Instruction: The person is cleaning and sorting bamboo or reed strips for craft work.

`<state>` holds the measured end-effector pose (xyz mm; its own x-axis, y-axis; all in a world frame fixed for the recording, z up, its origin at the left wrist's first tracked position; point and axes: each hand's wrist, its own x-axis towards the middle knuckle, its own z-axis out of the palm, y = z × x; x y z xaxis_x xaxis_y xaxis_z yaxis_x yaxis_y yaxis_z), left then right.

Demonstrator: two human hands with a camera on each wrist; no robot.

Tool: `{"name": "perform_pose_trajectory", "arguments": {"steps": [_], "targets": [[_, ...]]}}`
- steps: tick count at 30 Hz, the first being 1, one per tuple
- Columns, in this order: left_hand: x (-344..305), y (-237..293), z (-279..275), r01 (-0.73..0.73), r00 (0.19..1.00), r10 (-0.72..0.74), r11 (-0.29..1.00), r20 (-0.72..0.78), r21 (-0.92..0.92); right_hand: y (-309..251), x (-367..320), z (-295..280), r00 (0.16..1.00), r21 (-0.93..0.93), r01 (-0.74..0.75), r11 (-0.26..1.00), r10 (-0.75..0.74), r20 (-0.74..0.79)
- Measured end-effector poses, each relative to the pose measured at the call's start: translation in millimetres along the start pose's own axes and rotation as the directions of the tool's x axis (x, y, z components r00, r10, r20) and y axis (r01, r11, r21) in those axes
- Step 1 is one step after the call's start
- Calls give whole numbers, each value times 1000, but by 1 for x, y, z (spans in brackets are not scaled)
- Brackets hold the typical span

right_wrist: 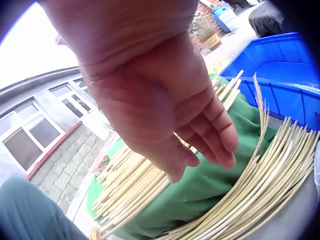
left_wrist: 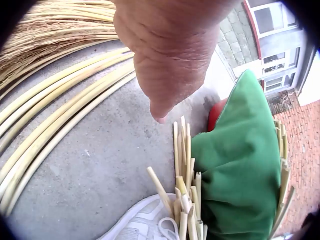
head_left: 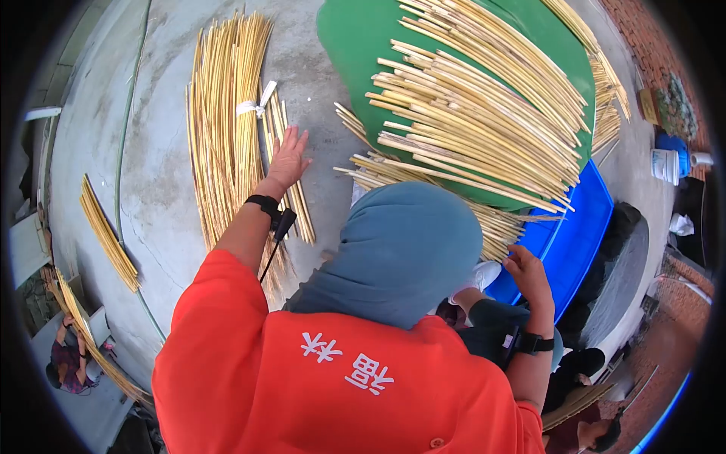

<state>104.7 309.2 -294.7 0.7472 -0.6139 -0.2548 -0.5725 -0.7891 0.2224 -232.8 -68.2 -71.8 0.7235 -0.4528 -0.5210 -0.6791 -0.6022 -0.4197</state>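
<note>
My left hand (head_left: 287, 160) reaches out with its fingers extended and holds nothing, over a few loose pale stalks (head_left: 302, 216) on the concrete. Just left of these lies a large bundle of dry stalks (head_left: 223, 129), bound with a white tie (head_left: 253, 108). In the left wrist view the hand (left_wrist: 170, 55) hides part of the ground beyond it. Fingers loosely bent, my right hand (head_left: 531, 280) hovers empty beside stalks (right_wrist: 280, 170) lying along the foot of a green cloth (right_wrist: 200, 195). Many cut stalks (head_left: 484, 121) lie in rows on top of that cloth.
A blue bin (head_left: 594, 212) stands right of the green cloth. A smaller stalk bundle (head_left: 106, 231) lies at far left near a hose (head_left: 125, 144). A white shoe (left_wrist: 142, 220) stands by the stalk ends. Other people sit at the lower left and lower right edges.
</note>
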Motion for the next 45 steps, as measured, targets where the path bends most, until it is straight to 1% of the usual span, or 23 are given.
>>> {"name": "perform_pose_trajectory", "arguments": {"steps": [3, 6, 7, 8, 9, 10, 12, 16, 18, 19, 21, 23, 24, 27, 28, 30, 32, 34, 36, 38, 40, 43, 45], "targets": [[19, 17, -56, -146, 925, 46, 960, -378, -239, -10, -6, -8, 994, -23, 103, 994, -104, -21], [23, 50, -140, -286, 872, 84, 886, -483, -364, -13, -14, -12, 993, -23, 119, 993, -119, -8], [21, 63, -168, -307, 860, 101, 885, -501, -349, -6, -16, -9, 983, -15, 173, 985, -174, -67], [16, 78, -196, -350, 882, 113, 807, -458, -476, -5, -20, -10, 979, -8, 181, 983, -181, -93], [12, 94, -223, -380, 900, 135, 710, -414, -593, -5, -21, -12, 982, 20, 176, 984, -174, -71], [6, 111, -247, -401, 889, 151, 711, -432, -577, -5, -24, -15, 985, 46, 169, 985, -167, -46], [-8, 147, -290, -480, 877, 250, 507, -411, -716, -7, -30, -18, 981, 52, 180, 982, -174, -90], [-38, 227, -365, -529, 837, 387, 389, -388, -754, -6, -39, -25, 964, 57, 242, 969, -233, -129], [-39, 263, -383, -455, 803, 465, 72, -374, -887, -6, -44, -26, 958, 43, 257, 965, -248, -145], [-36, 281, -383, -464, 794, 475, 69, -381, -883, -5, -46, -26, 954, 51, 266, 963, -256, -153], [-28, 314, -369, -309, 818, 463, -148, -342, -940, -7, -53, -31, 968, 42, 231, 972, -225, -111], [-24, 343, -331, -139, 893, 389, -240, -226, -961, 2, -57, -32, 964, 86, 248, 965, -237, -118], [-17, 354, -309, 11, 928, 361, -278, -94, -960, 5, -59, -33, 961, 134, 265, 955, -251, -114], [4, 365, -246, 182, 958, 262, -256, 114, -949, 0, -69, -62, 974, 172, 221, 960, -209, -86], [13, 363, -237, 196, 957, 262, -269, 125, -943, 0, -70, -70, 975, 192, 219, 957, -207, -81], [36, 357, -226, 222, 975, 70, -301, 211, -927, -3, -54, -88, 986, 218, 163, 962, -154, -56], [38, 365, -242, 191, 981, 99, -334, 167, -923, 0, -24, -103, 971, 177, 206, 962, -179, -160], [34, 378, -251, 120, 966, 256, -283, 46, -951, 3, 20, -106, 965, 124, 215, 969, -190, -183], [30, 387, -244, 139, 960, 270, -244, 70, -960, 17, 74, -95, 927, 76, 287, 955, -256, -275], [28, 391, -233, 324, 862, 438, -95, 253, -941, 15, 128, -79, 854, -29, 351, 936, -333, -400], [26, 395, -222, 330, 861, 428, -63, 274, -942, 4, 169, -74, 888, 30, 323, 946, -292, -355], [30, 394, -214, 357, 842, 440, -20, 313, -934, -15, 222, -69, 810, -141, 432, 891, -452, -374], [35, 394, -209, 375, 810, 470, 46, 351, -926, -27, 251, -74, 799, -188, 439, 879, -477, -365]]}}
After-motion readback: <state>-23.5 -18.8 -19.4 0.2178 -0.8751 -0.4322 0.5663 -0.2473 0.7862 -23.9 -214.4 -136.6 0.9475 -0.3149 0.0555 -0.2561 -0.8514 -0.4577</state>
